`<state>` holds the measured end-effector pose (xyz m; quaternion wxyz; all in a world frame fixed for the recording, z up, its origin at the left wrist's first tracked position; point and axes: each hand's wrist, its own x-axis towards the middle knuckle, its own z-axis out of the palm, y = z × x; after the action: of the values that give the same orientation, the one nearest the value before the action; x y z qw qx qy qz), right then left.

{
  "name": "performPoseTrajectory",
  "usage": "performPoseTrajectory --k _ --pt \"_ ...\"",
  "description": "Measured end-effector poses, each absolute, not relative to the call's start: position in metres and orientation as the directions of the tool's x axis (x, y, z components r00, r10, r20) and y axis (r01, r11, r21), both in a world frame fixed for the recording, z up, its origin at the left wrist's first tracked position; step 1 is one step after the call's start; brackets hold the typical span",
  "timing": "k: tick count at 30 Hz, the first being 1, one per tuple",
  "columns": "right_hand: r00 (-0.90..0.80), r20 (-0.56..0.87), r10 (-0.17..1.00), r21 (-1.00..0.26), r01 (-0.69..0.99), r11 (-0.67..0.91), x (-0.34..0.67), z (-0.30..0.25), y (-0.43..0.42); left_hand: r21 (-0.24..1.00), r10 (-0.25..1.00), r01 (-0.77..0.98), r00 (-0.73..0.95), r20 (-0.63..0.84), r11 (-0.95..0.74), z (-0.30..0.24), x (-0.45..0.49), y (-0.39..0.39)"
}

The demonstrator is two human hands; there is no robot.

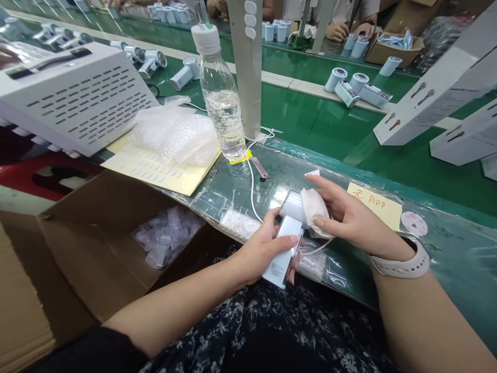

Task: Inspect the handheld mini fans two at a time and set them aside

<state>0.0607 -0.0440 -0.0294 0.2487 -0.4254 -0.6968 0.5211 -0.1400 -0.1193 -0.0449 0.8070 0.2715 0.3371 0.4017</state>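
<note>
My left hand (274,247) is closed around the flat handle of a pale blue device (282,259) with a round, drum-shaped head. Its thumb lies across the handle. A folded white cloth (313,207) covers one end of the drum. My right hand (344,215) presses this cloth onto the device with the thumb, its index finger stretched out above. A white cable (251,186) runs over the green bench close to my left hand. Beneath both hands, bubble wrap (240,224) lines the bench's front edge.
A water bottle (223,103) stands beside a metal post (248,67). Left are a vented instrument (89,96), a sticker sheet (190,178) under bubble bags, and a cardboard box (97,243). Similar devices (359,83) lie on the conveyor; white cartons (423,93) stand right. A co-worker's hands (337,32) are beyond.
</note>
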Motion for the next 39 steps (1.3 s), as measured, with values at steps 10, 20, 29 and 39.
performPoseTrajectory --k 10,20,29,39 --pt "0.117 0.221 0.968 -0.628 0.777 0.05 0.075 -0.03 -0.025 0.526 0.847 -0.669 0.47 -0.248 0.525 -0.059 -0.14 -0.117" --pt "-0.12 -0.012 0.993 -0.565 0.82 0.092 0.066 -0.043 -0.03 0.446 0.84 -0.713 0.481 -0.25 0.541 -0.05 -0.147 -0.114" --pt "0.015 0.202 0.979 -0.928 0.324 0.186 0.061 -0.051 -0.026 0.424 0.842 -0.731 0.503 -0.194 0.535 -0.053 -0.147 -0.113" --pt "-0.021 0.152 0.988 -0.882 0.449 0.145 0.057 -0.044 -0.031 0.525 0.854 -0.686 0.488 -0.18 0.503 -0.056 -0.146 -0.118"
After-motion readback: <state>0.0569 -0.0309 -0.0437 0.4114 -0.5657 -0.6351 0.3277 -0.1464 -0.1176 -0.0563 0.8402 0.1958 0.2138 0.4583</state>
